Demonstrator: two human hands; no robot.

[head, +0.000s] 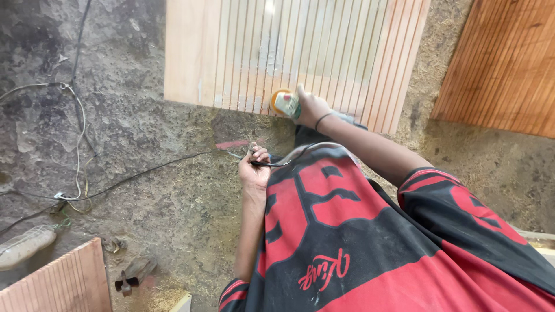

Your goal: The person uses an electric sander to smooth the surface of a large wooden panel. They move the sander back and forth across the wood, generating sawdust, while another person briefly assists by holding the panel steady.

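Sanding underway: right hand [312, 107] grips sander [284, 103] on grooved panel [289, 52] at twelve o'clock; left hand [255, 164] fingers pinch cord [173, 164]; next move needs slack.

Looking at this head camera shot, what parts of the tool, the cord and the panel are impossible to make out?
- Power tool, head view: the right hand covers its body; only the orange-and-green end shows.
- Cord, head view: its far end leaves the left frame edge; how it joins the tool is hidden past the left hand.
- Grooved wooden panel, head view: its top is cut off by the frame edge.
- Small dark object on the floor: too small to identify.
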